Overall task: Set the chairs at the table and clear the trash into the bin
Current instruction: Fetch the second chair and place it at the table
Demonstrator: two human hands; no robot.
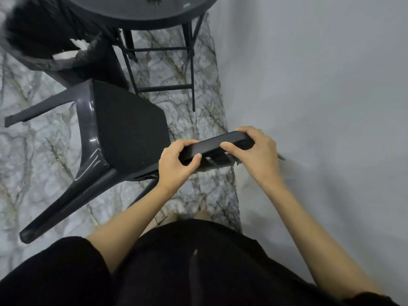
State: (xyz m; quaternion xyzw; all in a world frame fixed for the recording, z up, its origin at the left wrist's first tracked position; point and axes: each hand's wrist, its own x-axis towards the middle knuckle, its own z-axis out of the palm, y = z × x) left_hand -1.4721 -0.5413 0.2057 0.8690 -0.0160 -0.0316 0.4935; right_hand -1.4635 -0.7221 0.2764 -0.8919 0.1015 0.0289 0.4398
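Nearest, a black garment point(176, 272) and two bare forearms are seen at the bottom of the view. Just beyond, the top rail of one dark grey chair point(123, 129) is gripped by both hands: the left hand point(176, 164) is clamped on the rail's left end, thumb on the near face and fingers curled over the top, and the right hand point(258, 151) is clamped on the right end, fingers wrapped over it. The two hands are held apart along the rail. The chair's black seat pad is turned towards the table, and two of its legs are seen splayed to the left over the marbled floor point(44, 151), which is bordered on the right by a plain pale wall point(320, 85). Farther off, one round dark table point(141, 14) on thin black legs is seen at the top. At upper left, a second chair point(37, 60) is partly visible, covered by a black furry throw point(39, 34), with two white paper scraps point(66, 55) lying on it.
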